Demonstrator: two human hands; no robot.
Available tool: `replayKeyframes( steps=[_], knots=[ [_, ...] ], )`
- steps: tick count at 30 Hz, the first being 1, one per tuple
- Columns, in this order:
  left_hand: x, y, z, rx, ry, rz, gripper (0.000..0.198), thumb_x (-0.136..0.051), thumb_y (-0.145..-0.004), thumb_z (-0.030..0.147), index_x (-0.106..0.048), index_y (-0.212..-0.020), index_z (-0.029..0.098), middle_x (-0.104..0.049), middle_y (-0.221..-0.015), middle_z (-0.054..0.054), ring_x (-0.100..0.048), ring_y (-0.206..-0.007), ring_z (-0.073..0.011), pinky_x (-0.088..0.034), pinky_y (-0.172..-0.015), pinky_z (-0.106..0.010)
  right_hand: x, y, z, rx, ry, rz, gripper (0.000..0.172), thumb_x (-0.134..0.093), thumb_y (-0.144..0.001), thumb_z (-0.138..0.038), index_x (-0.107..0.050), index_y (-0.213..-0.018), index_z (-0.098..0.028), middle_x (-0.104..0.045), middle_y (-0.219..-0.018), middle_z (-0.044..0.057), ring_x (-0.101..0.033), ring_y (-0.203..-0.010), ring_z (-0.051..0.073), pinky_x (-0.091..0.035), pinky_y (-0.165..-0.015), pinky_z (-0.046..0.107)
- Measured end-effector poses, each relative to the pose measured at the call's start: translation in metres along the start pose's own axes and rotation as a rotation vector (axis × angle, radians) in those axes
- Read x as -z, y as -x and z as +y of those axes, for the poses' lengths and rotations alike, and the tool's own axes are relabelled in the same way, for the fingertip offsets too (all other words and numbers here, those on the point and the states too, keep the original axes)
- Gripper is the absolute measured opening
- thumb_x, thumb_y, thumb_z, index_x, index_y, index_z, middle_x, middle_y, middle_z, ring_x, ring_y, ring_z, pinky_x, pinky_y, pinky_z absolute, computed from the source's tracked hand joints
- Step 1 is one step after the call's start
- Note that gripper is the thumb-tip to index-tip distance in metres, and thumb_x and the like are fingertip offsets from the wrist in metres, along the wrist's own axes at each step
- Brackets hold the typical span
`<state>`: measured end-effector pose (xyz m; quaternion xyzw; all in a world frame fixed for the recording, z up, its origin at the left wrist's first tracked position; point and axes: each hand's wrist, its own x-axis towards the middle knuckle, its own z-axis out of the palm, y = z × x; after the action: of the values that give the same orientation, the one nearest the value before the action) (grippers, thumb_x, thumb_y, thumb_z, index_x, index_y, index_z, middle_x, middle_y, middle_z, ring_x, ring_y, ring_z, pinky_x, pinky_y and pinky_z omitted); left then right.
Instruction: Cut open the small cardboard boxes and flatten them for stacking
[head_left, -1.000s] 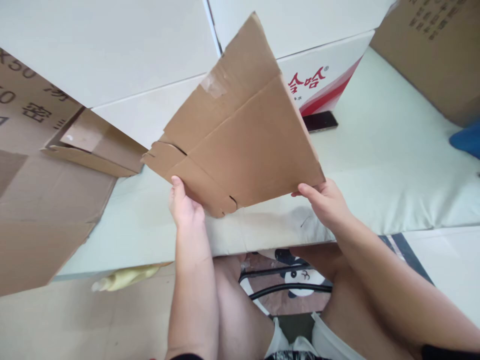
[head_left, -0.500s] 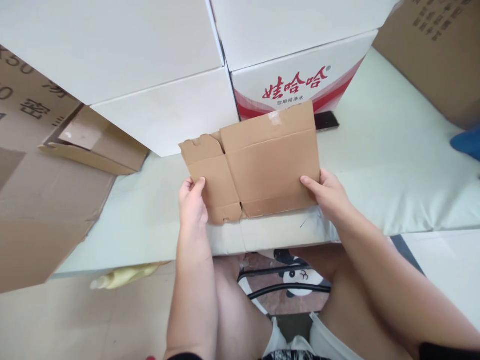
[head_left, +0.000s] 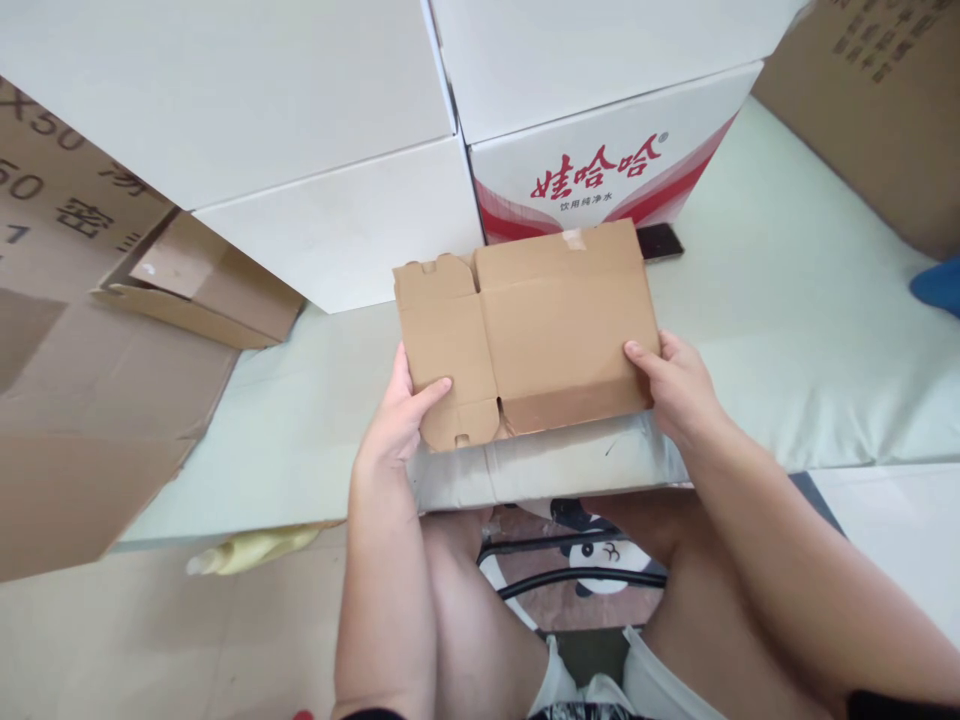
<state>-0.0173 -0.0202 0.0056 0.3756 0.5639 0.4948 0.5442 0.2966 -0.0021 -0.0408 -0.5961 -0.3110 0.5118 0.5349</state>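
Observation:
A partly folded brown cardboard box (head_left: 566, 330) is held between my two hands above the front of the table. It has creases, a strip of clear tape near its far edge, and a notched flap (head_left: 446, 330) at its left end. My left hand (head_left: 401, 410) grips that flap, thumb on top and fingers behind it. My right hand (head_left: 675, 385) is closed on the right end of the box, its thumb on the upper face. The fingers under the cardboard are mostly hidden.
White cartons (head_left: 337, 230) are stacked at the back, one with red lettering (head_left: 600, 170). A dark phone (head_left: 661, 241) lies beside them. Large brown cartons stand left (head_left: 97, 370) and right (head_left: 877, 120) on the pale green table cover (head_left: 765, 330). A blue object (head_left: 937, 287) is at the right edge.
The cardboard has shifted slightly right, and its left flap now lies more level with the main panel. My left thumb has moved further in over the flap. My right hand keeps its hold.

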Motion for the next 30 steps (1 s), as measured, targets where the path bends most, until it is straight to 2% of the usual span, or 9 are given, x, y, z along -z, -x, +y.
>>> replayKeyframes(
  steps=[3,5,9,12,17,20,23,27,30],
  knots=[
    [0.001,-0.004,-0.002,-0.003,0.011,0.099,0.078,-0.097,-0.058,0.030,-0.059,-0.126,0.021,-0.074,-0.133,-0.016,-0.073,-0.122,-0.0358,-0.066,-0.097,-0.045,-0.004,0.003,0.001,-0.019,-0.028,-0.030,0.033,-0.080,-0.071,-0.041,-0.068,-0.099,-0.027,-0.081,-0.110,0.006,-0.075,-0.110,0.030,-0.058,-0.105,0.050],
    [0.004,-0.007,-0.003,-0.027,0.027,0.155,0.073,-0.099,-0.052,0.030,-0.063,-0.114,0.019,-0.077,-0.122,-0.016,-0.077,-0.112,-0.0360,-0.068,-0.093,-0.046,-0.006,0.005,0.000,-0.047,-0.042,-0.070,0.033,-0.079,-0.071,-0.040,-0.067,-0.100,-0.027,-0.081,-0.107,0.005,-0.076,-0.104,0.028,-0.061,-0.095,0.045],
    [0.019,-0.012,-0.004,-0.085,0.112,0.334,0.066,-0.099,-0.044,0.025,-0.067,-0.101,0.020,-0.080,-0.104,-0.011,-0.079,-0.091,-0.0295,-0.069,-0.082,-0.042,-0.009,0.009,-0.007,-0.120,-0.082,-0.114,0.036,-0.075,-0.071,-0.045,-0.063,-0.099,-0.027,-0.081,-0.092,0.003,-0.077,-0.081,0.024,-0.057,-0.066,0.032],
    [0.032,-0.014,-0.004,-0.113,0.211,0.436,0.058,-0.098,-0.046,0.027,-0.069,-0.096,0.020,-0.079,-0.099,-0.006,-0.077,-0.082,-0.0226,-0.069,-0.078,-0.037,-0.009,0.012,-0.015,-0.153,-0.113,-0.120,0.041,-0.072,-0.073,-0.053,-0.062,-0.102,-0.026,-0.080,-0.087,0.003,-0.076,-0.070,0.020,-0.053,-0.062,0.028],
    [0.033,-0.017,-0.006,-0.127,0.256,0.411,0.054,-0.098,-0.047,0.033,-0.070,-0.092,0.020,-0.079,-0.101,-0.007,-0.075,-0.082,-0.0201,-0.067,-0.071,-0.031,-0.007,0.014,-0.020,-0.135,-0.128,-0.186,0.048,-0.076,-0.070,-0.060,-0.064,-0.099,-0.024,-0.082,-0.097,0.007,-0.077,-0.075,0.020,-0.054,-0.067,0.029],
    [0.018,-0.019,-0.010,-0.128,0.231,0.397,0.055,-0.097,-0.048,0.028,-0.071,-0.095,0.021,-0.079,-0.103,-0.006,-0.076,-0.085,-0.0205,-0.066,-0.072,-0.030,-0.009,0.015,-0.016,-0.093,-0.148,-0.306,0.053,-0.082,-0.066,-0.060,-0.066,-0.101,-0.024,-0.081,-0.107,0.008,-0.078,-0.082,0.021,-0.056,-0.073,0.031],
    [-0.002,-0.020,-0.015,-0.103,0.188,0.361,0.059,-0.097,-0.052,0.029,-0.070,-0.103,0.023,-0.079,-0.111,-0.008,-0.077,-0.094,-0.0242,-0.067,-0.082,-0.036,-0.012,0.016,-0.008,-0.065,-0.113,-0.382,0.052,-0.085,-0.066,-0.059,-0.069,-0.101,-0.023,-0.080,-0.109,0.010,-0.078,-0.089,0.024,-0.058,-0.078,0.037],
    [-0.028,-0.016,-0.020,-0.164,0.166,0.241,0.069,-0.099,-0.057,0.040,-0.066,-0.116,0.025,-0.077,-0.125,-0.011,-0.076,-0.108,-0.0279,-0.065,-0.096,-0.041,-0.018,0.020,0.002,-0.076,-0.072,-0.313,0.053,-0.089,-0.064,-0.057,-0.073,-0.100,-0.022,-0.080,-0.112,0.012,-0.075,-0.097,0.027,-0.061,-0.076,0.037],
    [-0.041,-0.011,-0.020,-0.199,0.207,0.195,0.072,-0.098,-0.059,0.045,-0.066,-0.120,0.026,-0.076,-0.127,-0.010,-0.076,-0.111,-0.0270,-0.064,-0.094,-0.037,-0.020,0.023,0.003,-0.115,-0.182,-0.276,0.058,-0.094,-0.058,-0.056,-0.072,-0.101,-0.023,-0.079,-0.114,0.009,-0.074,-0.095,0.024,-0.061,-0.069,0.032]
  ],
)
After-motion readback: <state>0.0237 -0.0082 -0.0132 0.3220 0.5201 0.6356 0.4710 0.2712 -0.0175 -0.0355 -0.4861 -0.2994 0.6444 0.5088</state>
